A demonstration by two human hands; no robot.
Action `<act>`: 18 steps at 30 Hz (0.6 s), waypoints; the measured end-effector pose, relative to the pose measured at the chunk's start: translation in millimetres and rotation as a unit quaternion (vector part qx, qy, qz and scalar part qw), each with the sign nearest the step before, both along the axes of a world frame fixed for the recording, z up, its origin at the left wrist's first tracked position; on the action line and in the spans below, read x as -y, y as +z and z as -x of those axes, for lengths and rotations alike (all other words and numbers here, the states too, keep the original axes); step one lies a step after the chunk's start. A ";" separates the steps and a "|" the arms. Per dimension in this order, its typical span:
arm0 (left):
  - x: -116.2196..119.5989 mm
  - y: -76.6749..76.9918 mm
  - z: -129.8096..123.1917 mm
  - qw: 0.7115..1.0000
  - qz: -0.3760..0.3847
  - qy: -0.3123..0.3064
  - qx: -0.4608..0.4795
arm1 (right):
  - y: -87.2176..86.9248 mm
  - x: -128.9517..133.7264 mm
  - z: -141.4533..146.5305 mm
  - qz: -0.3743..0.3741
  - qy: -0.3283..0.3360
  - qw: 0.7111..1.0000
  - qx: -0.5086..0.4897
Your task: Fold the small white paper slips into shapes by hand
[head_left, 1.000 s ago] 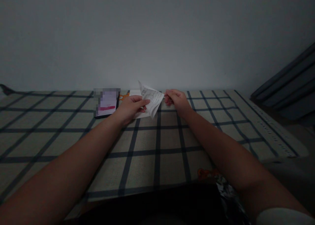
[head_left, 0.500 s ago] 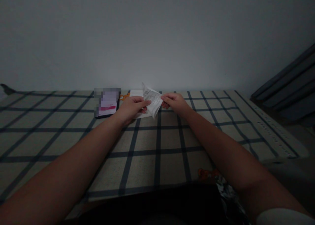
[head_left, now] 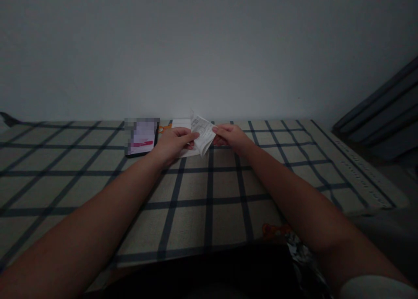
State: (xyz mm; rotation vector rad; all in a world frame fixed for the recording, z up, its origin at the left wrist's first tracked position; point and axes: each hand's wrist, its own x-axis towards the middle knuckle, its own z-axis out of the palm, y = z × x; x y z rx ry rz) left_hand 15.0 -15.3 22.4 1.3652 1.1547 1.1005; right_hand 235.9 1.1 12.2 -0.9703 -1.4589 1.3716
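Note:
A thin white sheet of printed paper is stretched at a slant between my two hands, folded or curled along its lower edge. My left hand pinches its left side, thumb on top. The fingertips of my right hand grip the sheet's right edge. Beneath the left hand lies more white paper, flat on the cloth and partly covered by the fingers. I cannot tell whether it is joined to the held sheet.
A phone with a lit screen lies left of the paper, partly pixelated. An orange bear print shows beside it. The checked tablecloth reaches back to the grey wall. A dark pleated curtain hangs at right.
The held sheet has shifted and flexed slightly, its lower edge curling a little differently. Both hands keep their grip and have barely moved.

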 end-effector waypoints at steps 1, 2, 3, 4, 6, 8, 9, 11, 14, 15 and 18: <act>0.9 0.5 -0.5 1.000 0.001 -0.005 0.003 | -0.3 -0.1 0.1 -0.005 0.001 1.000 0.006; 1.7 1.2 -1.0 1.000 0.004 -0.009 0.007 | -0.2 -0.1 0.1 -0.010 0.000 1.000 0.015; 2.5 1.8 -1.6 1.000 0.008 -0.011 0.009 | 0.4 0.3 0.0 -0.017 -0.003 1.000 0.024; 3.0 2.4 -2.2 1.000 0.010 -0.014 0.010 | 1.3 0.9 -0.3 -0.024 -0.005 0.999 0.033; 3.4 3.1 -2.8 1.000 0.012 -0.022 0.017 | 3.8 2.6 -0.9 -0.042 -0.001 0.998 0.047; 3.0 3.0 -2.6 0.999 0.011 -0.031 0.031 | 6.2 4.4 -1.5 -0.059 0.005 0.997 0.059; 2.5 2.7 -2.2 0.999 0.009 -0.033 0.039 | 7.0 4.9 -1.7 -0.064 0.006 0.996 0.063; 1.1 1.6 -1.2 0.998 0.009 -0.029 0.051 | 7.6 5.2 -1.7 -0.068 0.005 0.995 0.070; -1.1 0.2 0.0 0.998 0.023 -0.019 0.052 | 6.9 3.9 -2.1 -0.071 0.002 0.995 0.074; -1.5 -0.1 0.1 0.998 0.028 -0.015 0.050 | 6.5 3.4 -2.4 -0.072 0.003 0.995 0.076; -1.2 0.2 -0.3 0.998 0.032 -0.015 0.047 | 5.4 2.2 -4.2 -0.079 0.009 0.993 0.085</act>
